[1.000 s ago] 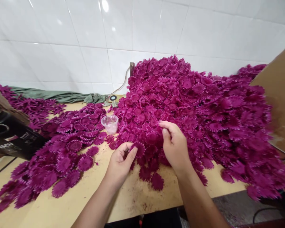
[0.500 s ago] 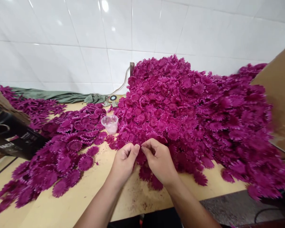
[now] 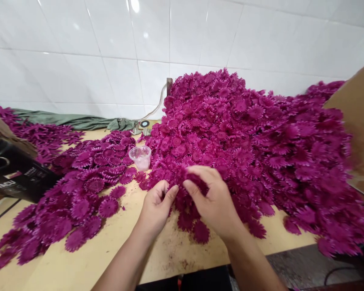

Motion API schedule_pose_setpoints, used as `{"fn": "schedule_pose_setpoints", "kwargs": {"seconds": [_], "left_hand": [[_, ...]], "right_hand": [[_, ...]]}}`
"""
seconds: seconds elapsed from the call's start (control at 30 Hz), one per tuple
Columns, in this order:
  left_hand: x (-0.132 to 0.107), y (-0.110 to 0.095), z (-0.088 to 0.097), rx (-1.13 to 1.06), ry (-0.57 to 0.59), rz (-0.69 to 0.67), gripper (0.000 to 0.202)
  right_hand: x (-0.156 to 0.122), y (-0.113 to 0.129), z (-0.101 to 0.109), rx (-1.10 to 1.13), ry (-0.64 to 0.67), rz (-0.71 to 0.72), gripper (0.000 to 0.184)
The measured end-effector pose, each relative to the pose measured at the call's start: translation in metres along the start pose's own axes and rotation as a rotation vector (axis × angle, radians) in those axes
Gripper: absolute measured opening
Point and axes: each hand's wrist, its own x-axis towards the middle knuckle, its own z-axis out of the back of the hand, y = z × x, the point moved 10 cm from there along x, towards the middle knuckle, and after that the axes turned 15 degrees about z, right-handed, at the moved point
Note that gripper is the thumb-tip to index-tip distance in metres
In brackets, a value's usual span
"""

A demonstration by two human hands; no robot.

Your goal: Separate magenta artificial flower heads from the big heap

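In front of the large heap of magenta artificial flowers, both hands work close together. My left hand is closed in a pinch, thumb against the curled forefinger. What sits in that pinch is too small to make out against the petals. Just to its right, my right hand has its thumb and fingers apart, with magenta petals showing in the gap. I cannot tell whether those petals are in the hand or lie behind it. A single round flower rests on the table below the hands.
A small clear plastic cup with whitish content stands left of the heap. Flat petal discs spread across the left side of the wooden table. A black box is at far left, a cardboard box at right, and green cloth along the wall.
My right hand has opened from a pinch, its fingers lifting up and away from the thumb. My left hand keeps its pinch in nearly the same place.
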Motion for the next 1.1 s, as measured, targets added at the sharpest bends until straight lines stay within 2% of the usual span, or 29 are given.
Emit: {"fn": "schedule_pose_setpoints", "kwargs": {"seconds": [0.07,0.1,0.13,0.2,0.3,0.37,0.43,0.5,0.6,0.67,0.73,0.8,0.9,1.0,1.1], "left_hand": [[0.001,0.004,0.0,-0.017,-0.005,0.032,0.045],[0.0,0.005,0.0,-0.027,-0.009,0.046,0.046],[0.0,0.006,0.0,-0.037,-0.011,0.057,0.047],[-0.003,0.005,-0.002,-0.046,0.003,0.059,0.046],[-0.007,-0.001,-0.009,-0.029,0.06,0.025,0.036],[-0.009,-0.006,-0.012,-0.025,0.092,-0.006,0.029],[-0.009,-0.009,-0.009,-0.04,0.084,-0.022,0.026],[-0.008,-0.009,-0.003,-0.06,0.049,-0.013,0.024],[-0.004,-0.006,0.004,-0.109,-0.002,0.026,0.023],[-0.003,-0.004,0.003,-0.139,0.003,0.05,0.026],[-0.002,-0.002,-0.002,-0.143,0.029,0.061,0.025],[-0.001,0.0,-0.005,-0.12,0.048,0.055,0.027],[0.0,0.005,-0.004,-0.078,0.026,0.055,0.037],[0.001,0.01,0.001,-0.058,-0.01,0.059,0.042],[0.001,0.011,-0.001,-0.052,0.008,0.067,0.045]], "right_hand": [[-0.01,-0.003,-0.031,0.259,0.154,-0.13,0.012],[-0.016,-0.006,-0.042,0.365,0.191,-0.202,0.009],[-0.02,-0.01,-0.049,0.439,0.189,-0.265,0.005],[-0.023,-0.02,-0.049,0.487,0.103,-0.338,0.002],[-0.017,-0.032,-0.029,0.429,-0.074,-0.324,0.007],[-0.011,-0.041,-0.006,0.314,-0.2,-0.303,0.006],[-0.007,-0.051,0.022,0.159,-0.34,-0.304,0.004],[-0.003,-0.055,0.043,0.028,-0.405,-0.277,0.004],[0.008,-0.039,0.047,-0.133,-0.307,-0.107,0.018],[0.009,-0.018,0.038,-0.204,-0.221,0.013,0.025],[0.005,0.002,0.025,-0.171,-0.154,0.066,0.025],[-0.001,0.013,0.004,-0.065,-0.047,0.053,0.023],[-0.011,0.013,-0.024,0.102,0.096,-0.065,0.021],[-0.019,0.001,-0.037,0.258,0.127,-0.193,0.018],[-0.021,-0.004,-0.043,0.366,0.153,-0.231,0.017]]}}
